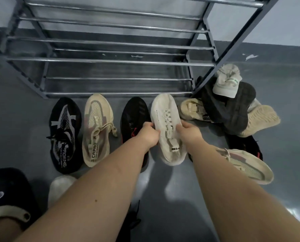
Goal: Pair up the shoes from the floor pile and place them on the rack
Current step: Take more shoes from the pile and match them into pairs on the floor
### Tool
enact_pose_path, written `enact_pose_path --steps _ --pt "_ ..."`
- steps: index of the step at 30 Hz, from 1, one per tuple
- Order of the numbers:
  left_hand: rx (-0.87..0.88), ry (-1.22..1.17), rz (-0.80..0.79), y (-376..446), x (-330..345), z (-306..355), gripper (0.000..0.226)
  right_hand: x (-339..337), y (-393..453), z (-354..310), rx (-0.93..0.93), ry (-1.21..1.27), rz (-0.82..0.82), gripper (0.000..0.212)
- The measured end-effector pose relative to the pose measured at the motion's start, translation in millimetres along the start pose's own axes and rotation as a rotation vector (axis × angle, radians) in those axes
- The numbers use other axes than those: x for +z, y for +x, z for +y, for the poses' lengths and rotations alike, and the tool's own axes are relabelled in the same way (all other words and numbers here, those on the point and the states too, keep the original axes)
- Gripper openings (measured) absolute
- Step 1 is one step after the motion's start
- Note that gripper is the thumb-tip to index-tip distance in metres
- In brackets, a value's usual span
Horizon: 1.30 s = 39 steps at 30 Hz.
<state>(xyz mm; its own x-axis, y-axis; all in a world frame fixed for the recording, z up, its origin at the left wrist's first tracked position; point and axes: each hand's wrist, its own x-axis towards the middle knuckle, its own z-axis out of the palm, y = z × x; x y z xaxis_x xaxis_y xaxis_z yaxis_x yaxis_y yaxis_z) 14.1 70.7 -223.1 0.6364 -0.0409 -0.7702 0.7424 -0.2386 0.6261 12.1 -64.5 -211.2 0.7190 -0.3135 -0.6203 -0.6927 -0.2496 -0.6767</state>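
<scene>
Two hands, left hand (150, 132) and right hand (189, 131), pinch the white sneaker (166, 126) by its sides. Risk: mismatching it with similar beige shoes in the pile (233, 109).

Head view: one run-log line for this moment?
phase: sorting | left hand + right hand: hold white shoe | rack: no shoes | pile: right

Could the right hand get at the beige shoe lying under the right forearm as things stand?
Probably not yet: the right hand grips the white shoe together with the left hand. The beige shoe itself lies uncovered.
</scene>
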Motion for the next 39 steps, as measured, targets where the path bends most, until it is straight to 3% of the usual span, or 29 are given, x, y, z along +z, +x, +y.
enact_pose_path --steps 7,13,17,22,29,35,39 --pt "0.021 0.224 -0.041 -0.4 3.4 2.1 0.046 8.9 5.8 17.9 0.12 -0.04 -0.078 0.038" --pt "-0.016 0.136 -0.074 -6.6 7.5 -4.6 0.051 2.6 5.3 23.9 0.16 0.003 -0.064 0.036" --pt "0.103 0.248 -0.031 -11.9 10.1 -4.1 0.054 -6.6 1.1 21.2 0.112 -0.005 -0.043 0.041" --pt "0.35 0.657 -0.015 -18.9 20.1 -2.6 0.058 -28.4 -15.5 21.9 -0.004 -0.231 0.027 0.048" --pt "0.487 0.968 -0.154 -25.7 48.4 -5.7 0.06 -77.9 -27.0 60.3 -0.112 -0.736 0.264 0.051" --pt "0.543 1.095 -0.223 -27.7 78.1 -1.5 0.062 -134.0 -25.2 98.0 -0.004 -0.892 0.315 0.069" --pt "0.516 1.103 -0.25 -21.5 100.2 0.1 0.065 -167.4 -20.3 117.2 0.101 -0.838 0.377 0.078"
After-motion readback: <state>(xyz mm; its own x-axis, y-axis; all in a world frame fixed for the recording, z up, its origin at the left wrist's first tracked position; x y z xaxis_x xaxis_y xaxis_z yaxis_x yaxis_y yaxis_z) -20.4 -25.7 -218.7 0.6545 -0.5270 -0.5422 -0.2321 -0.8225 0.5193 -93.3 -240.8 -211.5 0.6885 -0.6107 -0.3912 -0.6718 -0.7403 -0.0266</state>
